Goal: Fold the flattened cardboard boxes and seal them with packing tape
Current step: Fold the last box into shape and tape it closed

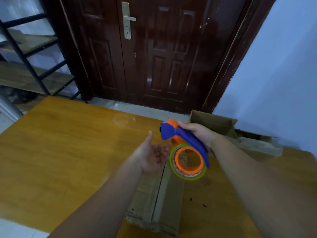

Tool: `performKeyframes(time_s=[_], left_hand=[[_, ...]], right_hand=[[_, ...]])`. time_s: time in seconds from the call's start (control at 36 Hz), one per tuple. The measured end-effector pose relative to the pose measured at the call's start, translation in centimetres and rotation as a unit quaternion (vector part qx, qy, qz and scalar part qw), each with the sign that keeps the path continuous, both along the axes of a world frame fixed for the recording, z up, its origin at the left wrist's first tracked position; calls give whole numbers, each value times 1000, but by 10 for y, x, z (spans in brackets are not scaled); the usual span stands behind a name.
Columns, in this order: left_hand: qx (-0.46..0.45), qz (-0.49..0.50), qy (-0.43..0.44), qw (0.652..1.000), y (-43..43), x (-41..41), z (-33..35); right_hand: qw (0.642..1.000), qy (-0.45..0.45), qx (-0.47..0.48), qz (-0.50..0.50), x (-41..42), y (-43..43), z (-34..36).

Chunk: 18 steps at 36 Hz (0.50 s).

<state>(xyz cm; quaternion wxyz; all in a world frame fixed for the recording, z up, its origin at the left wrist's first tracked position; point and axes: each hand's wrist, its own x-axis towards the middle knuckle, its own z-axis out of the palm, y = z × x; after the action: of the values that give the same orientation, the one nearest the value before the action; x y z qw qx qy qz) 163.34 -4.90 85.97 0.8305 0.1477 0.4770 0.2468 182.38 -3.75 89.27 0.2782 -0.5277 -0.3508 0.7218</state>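
Item: cardboard box (154, 194), at six o'clock, lying on the table with its top flaps folded shut and a dark seam running lengthwise down the middle; the near end is frayed. Surface: table (60, 160), orange-yellow wood-grain top, filling the lower view from nine o'clock to four o'clock; a few dark specks (204, 206) lie at five o'clock just beside the box, and a pale ring mark (123, 119) sits near the far edge at twelve o'clock. Left hand (152, 155), at centre above the far end of the box: palm turned up, fingers loosely spread, thumb raised, gripping nothing; its fingertips are just beside the roll, and contact with the tape cannot be told. Right hand (199, 134), at two o'clock from the left: fingers wrapped round the blue handle of the tape dispenser (185, 138), blue with orange parts, held in the air over the box. Tape roll (187, 163): clear, green-tinged, on an orange hub, hanging at the dispenser's lower end. Open carton (214, 124), at three o'clock on the table's far right corner, flaps up, with flat cardboard (257, 145) beside it. Floor: pale tiles (137, 107) beyond the table. Door (154, 57): dark red-brown, panelled, at twelve o'clock, with metal lever handle (128, 19). Shelving rack (34, 57): black frame, wooden shelves, at ten o'clock. Wall (283, 74): pale blue-white, at two o'clock.
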Motion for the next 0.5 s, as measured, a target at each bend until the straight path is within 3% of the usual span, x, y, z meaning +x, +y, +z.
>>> performKeyframes(time_s=[0.25,0.36,0.5], left_hand=[[23,59,22,998,8,4,16],[120,75,97,985,14,0,18],[174,91,172,965,21,-6,16]], right_hand=[[999,-29,-9,40,12,0,7],[992,-108,33,49,13,-2,8],[989,-78,59,110,17,-4,2]])
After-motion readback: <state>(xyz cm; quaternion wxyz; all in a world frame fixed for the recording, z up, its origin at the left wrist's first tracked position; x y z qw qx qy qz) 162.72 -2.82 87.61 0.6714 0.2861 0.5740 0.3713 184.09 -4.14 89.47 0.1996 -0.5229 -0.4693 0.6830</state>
